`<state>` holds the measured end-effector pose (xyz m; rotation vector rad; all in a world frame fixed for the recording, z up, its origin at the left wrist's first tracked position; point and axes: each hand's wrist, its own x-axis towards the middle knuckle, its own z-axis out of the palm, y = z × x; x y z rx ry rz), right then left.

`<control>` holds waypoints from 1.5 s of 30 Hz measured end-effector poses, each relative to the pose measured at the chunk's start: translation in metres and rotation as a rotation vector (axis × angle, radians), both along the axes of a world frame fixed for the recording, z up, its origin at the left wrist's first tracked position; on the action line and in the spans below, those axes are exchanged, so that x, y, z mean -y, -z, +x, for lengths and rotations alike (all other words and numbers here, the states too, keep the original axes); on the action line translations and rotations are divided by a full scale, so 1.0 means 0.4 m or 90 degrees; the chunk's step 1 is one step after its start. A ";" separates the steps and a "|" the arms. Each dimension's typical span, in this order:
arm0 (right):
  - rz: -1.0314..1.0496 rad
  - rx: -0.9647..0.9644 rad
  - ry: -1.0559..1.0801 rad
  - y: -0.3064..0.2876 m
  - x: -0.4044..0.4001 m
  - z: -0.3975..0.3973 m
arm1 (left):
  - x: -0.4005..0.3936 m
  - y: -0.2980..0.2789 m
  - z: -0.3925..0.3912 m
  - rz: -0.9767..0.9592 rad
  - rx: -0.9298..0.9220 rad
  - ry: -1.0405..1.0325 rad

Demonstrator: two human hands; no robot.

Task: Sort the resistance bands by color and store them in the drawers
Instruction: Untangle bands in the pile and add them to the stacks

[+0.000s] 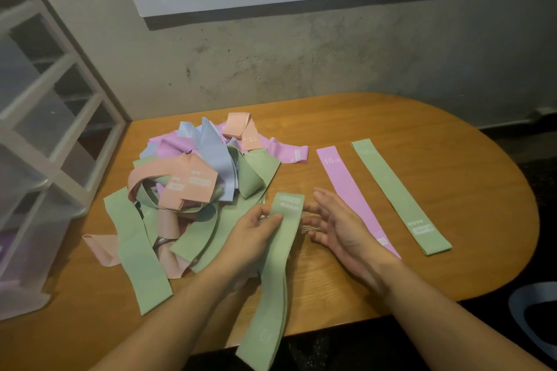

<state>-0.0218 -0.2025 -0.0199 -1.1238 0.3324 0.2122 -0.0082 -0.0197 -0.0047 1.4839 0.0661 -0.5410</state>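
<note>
A tangled pile of resistance bands [199, 184] in green, pink, peach and pale blue lies on the wooden table [452, 178]. My left hand [250, 238] pinches a green band [277, 280] near its upper end; the band hangs down over the table's front edge. My right hand [340, 229] hovers just right of that band with fingers spread and relaxed, holding nothing. To the right, a pink band [352, 199] and a green band [398, 193] lie flat side by side.
A white translucent drawer unit [39, 141] stands at the left, against the table's edge and the concrete wall. The lowest drawers show faint pink and purple contents. A dark rounded object [533, 316] sits on the floor at the lower right.
</note>
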 end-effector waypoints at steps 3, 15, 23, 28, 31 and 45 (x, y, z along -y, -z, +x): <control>0.026 -0.006 -0.010 0.001 -0.010 -0.006 | 0.010 -0.016 -0.011 -0.082 -0.052 -0.048; -0.174 0.027 -0.195 -0.056 -0.062 -0.053 | 0.019 -0.058 0.003 -0.360 -0.098 -0.189; -0.304 0.068 -0.213 -0.072 -0.056 -0.053 | 0.021 -0.083 0.037 -0.431 -0.121 -0.243; -0.367 0.056 -0.203 -0.076 -0.037 -0.047 | 0.042 -0.096 0.062 -0.423 -0.096 -0.266; -0.391 0.035 -0.221 -0.083 -0.009 -0.048 | 0.056 -0.122 0.085 -0.430 -0.070 -0.264; -0.426 0.029 -0.148 -0.066 0.231 -0.082 | 0.259 -0.121 0.206 -0.435 -0.176 -0.270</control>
